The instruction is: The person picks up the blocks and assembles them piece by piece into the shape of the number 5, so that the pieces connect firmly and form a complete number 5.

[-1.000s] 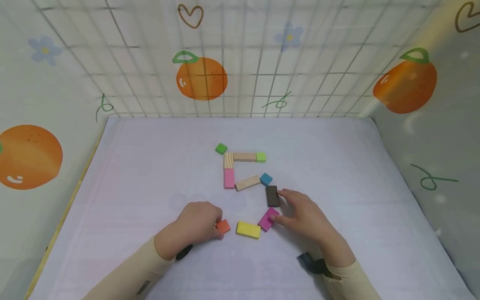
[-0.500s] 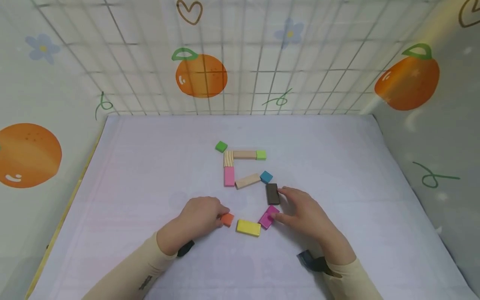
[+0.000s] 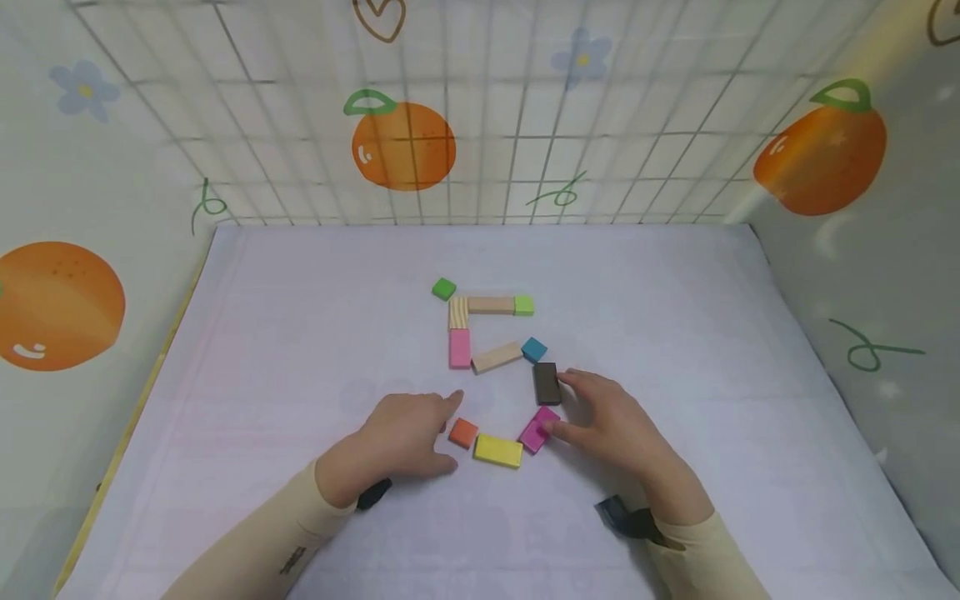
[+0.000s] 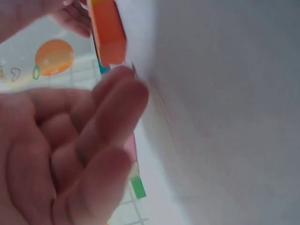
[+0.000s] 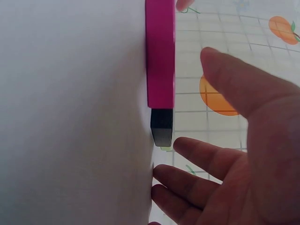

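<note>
My left hand (image 3: 401,435) is beside the orange block (image 3: 463,433), thumb and index finger spread apart and holding nothing. In the left wrist view the orange block (image 4: 108,35) sits just beyond the fingertips. The yellow block (image 3: 498,451) lies with its left end close to the orange one. My right hand (image 3: 622,429) hovers with spread fingers by the dark brown block (image 3: 547,384) and the magenta block (image 3: 537,430). In the right wrist view its thumb is apart from the magenta block (image 5: 160,56), and no finger grips the dark block (image 5: 162,126).
Farther back lie a blue block (image 3: 535,349), a pale wooden block (image 3: 497,357), a pink block (image 3: 460,348), a striped wooden block (image 3: 458,313), a tan block (image 3: 491,306), a light green block (image 3: 524,306) and a green block (image 3: 444,289). All are on a white tabletop (image 3: 300,292).
My left hand has moved the orange block right and slightly away, close to the yellow block, then let it go and spread its fingers. The right hand has hardly moved.
</note>
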### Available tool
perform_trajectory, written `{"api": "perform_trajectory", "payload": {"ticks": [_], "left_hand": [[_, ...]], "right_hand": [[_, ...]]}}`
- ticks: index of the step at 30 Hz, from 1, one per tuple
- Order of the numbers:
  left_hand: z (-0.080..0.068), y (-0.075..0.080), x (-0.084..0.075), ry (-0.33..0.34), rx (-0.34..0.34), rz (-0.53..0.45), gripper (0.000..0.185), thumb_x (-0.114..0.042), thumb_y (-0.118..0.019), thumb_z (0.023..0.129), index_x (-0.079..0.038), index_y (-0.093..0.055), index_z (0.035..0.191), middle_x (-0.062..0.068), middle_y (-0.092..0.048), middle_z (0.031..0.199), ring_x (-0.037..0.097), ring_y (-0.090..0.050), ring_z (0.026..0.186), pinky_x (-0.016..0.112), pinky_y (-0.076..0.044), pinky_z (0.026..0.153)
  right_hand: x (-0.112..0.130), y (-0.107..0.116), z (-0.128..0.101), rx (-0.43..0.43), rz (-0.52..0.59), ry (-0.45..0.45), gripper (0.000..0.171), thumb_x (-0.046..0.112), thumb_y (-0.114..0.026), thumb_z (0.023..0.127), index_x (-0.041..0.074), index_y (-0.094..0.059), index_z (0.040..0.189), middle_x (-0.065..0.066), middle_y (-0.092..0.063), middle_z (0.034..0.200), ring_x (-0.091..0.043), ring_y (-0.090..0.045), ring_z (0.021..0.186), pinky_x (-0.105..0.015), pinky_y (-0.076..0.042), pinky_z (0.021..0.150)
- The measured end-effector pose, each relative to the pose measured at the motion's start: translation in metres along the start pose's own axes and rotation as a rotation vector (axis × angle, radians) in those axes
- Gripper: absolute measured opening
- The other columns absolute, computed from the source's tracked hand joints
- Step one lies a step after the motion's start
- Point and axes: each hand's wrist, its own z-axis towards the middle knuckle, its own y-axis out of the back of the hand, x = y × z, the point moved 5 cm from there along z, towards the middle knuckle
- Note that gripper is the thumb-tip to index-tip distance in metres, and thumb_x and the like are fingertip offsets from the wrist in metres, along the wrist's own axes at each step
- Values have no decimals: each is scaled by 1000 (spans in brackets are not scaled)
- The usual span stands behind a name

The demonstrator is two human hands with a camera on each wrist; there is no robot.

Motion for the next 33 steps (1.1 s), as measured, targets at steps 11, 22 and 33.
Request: {"api": "perform_trajectory", "payload": {"ticks": [11, 22, 33], "left_hand": [[1, 6, -4, 14, -140, -46, 41, -50, -80, 82, -21, -77, 111, -10, -62, 75, 6, -54, 69, 24, -43, 59], [5, 5, -5, 20, -145, 11, 35, -50, -79, 82, -19, -77, 98, -9, -62, 72, 7, -54, 66, 25, -42, 55], [1, 4, -7, 18, -142, 69, 64, -48, -77, 85, -21, -60, 141, -1, -70, 106, 12, -64, 84, 26, -49, 61]], "right_hand": [[0, 1, 2, -7, 0, 13, 81, 46, -80, 83, 16, -47, 150, -16, -48, 153, -41, -41, 142, -63, -39, 109], [0, 3, 0, -5, 9, -1, 82, 49, -79, 83, 16, -46, 151, -16, -47, 153, -42, -40, 142, -63, -39, 108], [0, 0, 1, 9, 22, -15, 83, 56, -76, 83, 17, -47, 150, -15, -47, 154, -41, -39, 143, -64, -39, 108]]}}
